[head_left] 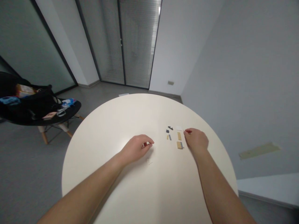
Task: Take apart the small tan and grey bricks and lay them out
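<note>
Over the middle of the round table, my left hand is bent with thumb and index fingertips brought together; anything between them is too small to make out. Below it lie small pale, thin pieces. My right hand rests at the right, its fingertips pinched beside a white flat piece; what they hold is not clear. Left of that hand are a tan block piece and a tan and grey block piece. Further left lie dark pieces, a small black piece, and a grey strip beside small yellow bits.
The white round table has a curved edge all around. At the left stands a black chair with a black bag and several small items on it. A wall is close on the right; glass panels stand behind.
</note>
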A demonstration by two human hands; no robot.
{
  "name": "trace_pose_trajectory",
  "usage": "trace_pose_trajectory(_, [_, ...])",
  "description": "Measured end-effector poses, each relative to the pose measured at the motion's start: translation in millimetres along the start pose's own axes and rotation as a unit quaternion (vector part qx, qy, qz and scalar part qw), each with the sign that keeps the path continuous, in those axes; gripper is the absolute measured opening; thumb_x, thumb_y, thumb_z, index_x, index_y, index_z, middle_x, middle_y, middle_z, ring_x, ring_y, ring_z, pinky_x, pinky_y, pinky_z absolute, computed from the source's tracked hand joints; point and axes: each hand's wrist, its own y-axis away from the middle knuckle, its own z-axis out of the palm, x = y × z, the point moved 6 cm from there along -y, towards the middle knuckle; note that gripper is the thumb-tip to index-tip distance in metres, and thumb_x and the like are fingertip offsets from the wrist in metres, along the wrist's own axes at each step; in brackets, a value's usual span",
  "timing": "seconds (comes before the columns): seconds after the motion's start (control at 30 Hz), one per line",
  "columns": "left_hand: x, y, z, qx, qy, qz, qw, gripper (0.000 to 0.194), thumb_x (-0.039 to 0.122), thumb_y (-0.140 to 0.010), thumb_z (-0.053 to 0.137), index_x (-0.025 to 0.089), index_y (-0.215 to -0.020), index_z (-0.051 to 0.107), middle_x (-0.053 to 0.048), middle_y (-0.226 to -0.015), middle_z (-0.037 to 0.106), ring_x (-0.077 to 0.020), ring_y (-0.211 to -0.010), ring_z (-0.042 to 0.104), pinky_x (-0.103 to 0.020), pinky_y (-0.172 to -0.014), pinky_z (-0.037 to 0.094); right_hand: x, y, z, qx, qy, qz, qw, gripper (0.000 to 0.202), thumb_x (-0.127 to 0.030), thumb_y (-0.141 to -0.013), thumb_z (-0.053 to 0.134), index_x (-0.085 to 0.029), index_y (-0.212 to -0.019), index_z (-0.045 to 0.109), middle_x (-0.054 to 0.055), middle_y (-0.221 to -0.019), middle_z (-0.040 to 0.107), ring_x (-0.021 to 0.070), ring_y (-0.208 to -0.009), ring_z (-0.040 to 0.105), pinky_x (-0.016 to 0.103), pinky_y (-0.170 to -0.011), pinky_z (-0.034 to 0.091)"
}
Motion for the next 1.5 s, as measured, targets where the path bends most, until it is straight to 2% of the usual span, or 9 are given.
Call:
trace_pose_trajectory(0.2, [-1.2, -0.7, 1.5, -0.01, -0.006, -0.007, 1.0, 0.019, 0.019, -0.087, 0.051, 0.021, -0.095, 0.068, -0.003, -0.094, 0.069, -0.0116, -0.072, 0.059, -0.022, -0.067, 0.048, -6.9, 1.4, 0.8, -0.041, 0.026, -0.019, 0.999, 0.031, -0.035, -0.084, 0.048, -0.027, -0.091, 0.077, 0.01, -0.089, 0.071, 0.0245, -0.076, 0.062, 0.032, -0.061, 0.042])
trace_pose_trajectory(0.4, [-0.4, 0.3, 2.9, -0.027, -0.018, -0.013, 0.999, 0.019, 0.019, -0.086, 0.052, 0.021, -0.094, 0.069, -0.001, -0.092, 0.069, -0.0111, -0.07, 0.058, -0.022, -0.067, 0.046, -11.9, 0.1, 5.1, -0.046, 0.027, -0.068, 0.996, 0.035, -0.029, -0.089, 0.043, -0.021, -0.098, 0.076, 0.016, -0.095, 0.066, 0.0237, -0.083, 0.058, 0.035, -0.077, 0.041])
trace_pose_trajectory(0.5, [2.4, 0.5, 2.7, -0.051, -0.032, -0.016, 0.998, 0.018, 0.021, -0.085, 0.053, 0.021, -0.089, 0.07, -0.001, -0.086, 0.069, -0.0114, -0.068, 0.058, -0.022, -0.065, 0.045, -13.9, 0.0, 7.4, -0.042, 0.035, -0.084, 0.995, 0.035, -0.027, -0.09, 0.043, -0.02, -0.101, 0.075, 0.016, -0.098, 0.064, 0.024, -0.086, 0.057, 0.036, -0.08, 0.039])
trace_pose_trajectory(0.73, [7.2, 4.1, 5.1, -0.135, -0.071, -0.02, 0.988, 0.012, 0.028, -0.079, 0.061, 0.022, -0.083, 0.07, 0.0, -0.084, 0.069, -0.0141, -0.072, 0.06, -0.023, -0.063, 0.042, -17.6, 0.0, 9.6, -0.045, 0.057, -0.111, 0.991, 0.038, -0.03, -0.09, 0.04, -0.019, -0.104, 0.073, 0.015, -0.093, 0.064, 0.0244, -0.083, 0.057, 0.036, -0.077, 0.039])
trace_pose_trajectory(0.83, [8.5, 6.5, 7.1, -0.171, -0.084, -0.023, 0.982, 0.017, 0.034, -0.074, 0.068, 0.022, -0.084, 0.071, -0.001, -0.085, 0.07, -0.0166, -0.077, 0.062, -0.025, -0.066, 0.042, -17.2, -1.0, 12.4, -0.047, 0.058, -0.115, 0.991, 0.039, -0.03, -0.09, 0.039, -0.019, -0.104, 0.073, 0.015, -0.095, 0.065, 0.0245, -0.085, 0.057, 0.035, -0.078, 0.039])
trace_pose_trajectory(1.03, [8.2, 7.5, 8.1, -0.2, -0.091, -0.043, 0.975, 0.031, 0.038, -0.061, 0.078, 0.025, -0.089, 0.072, 0.0, -0.085, 0.07, -0.017, -0.074, 0.062, -0.024, -0.062, 0.04, -18.3, -1.1, 15.7, -0.056, 0.06, -0.121, 0.989, 0.042, -0.013, -0.085, 0.038, -0.019, -0.11, 0.071, 0.014, -0.102, 0.065, 0.0235, -0.094, 0.057, 0.035, -0.082, 0.036])
trace_pose_trajectory(1.23, [1.0, 8.8, 12.8, -0.2, -0.104, -0.047, 0.973, 0.032, 0.039, -0.059, 0.08, 0.025, -0.087, 0.072, -0.001, -0.085, 0.07, -0.0179, -0.075, 0.062, -0.024, -0.062, 0.039, -25.6, 0.5, 1.5, -0.01, 0.033, -0.125, 0.992, 0.041, -0.012, -0.084, 0.039, -0.012, -0.111, 0.07, 0.016, -0.103, 0.065, 0.0249, -0.096, 0.056, 0.037, -0.085, 0.037])
trace_pose_trajectory(1.5, [1.7, 9.3, 16.1, -0.206, -0.105, -0.053, 0.971, 0.014, 0.03, -0.065, 0.075, 0.024, -0.076, 0.07, 0.001, -0.076, 0.068, -0.0147, -0.067, 0.06, -0.023, -0.057, 0.036, -33.4, 5.1, -16.1, 0.04, -0.066, -0.128, 0.989, 0.038, -0.013, -0.081, 0.04, -0.012, -0.1, 0.072, 0.014, -0.097, 0.066, 0.0238, -0.092, 0.055, 0.036, -0.088, 0.038])
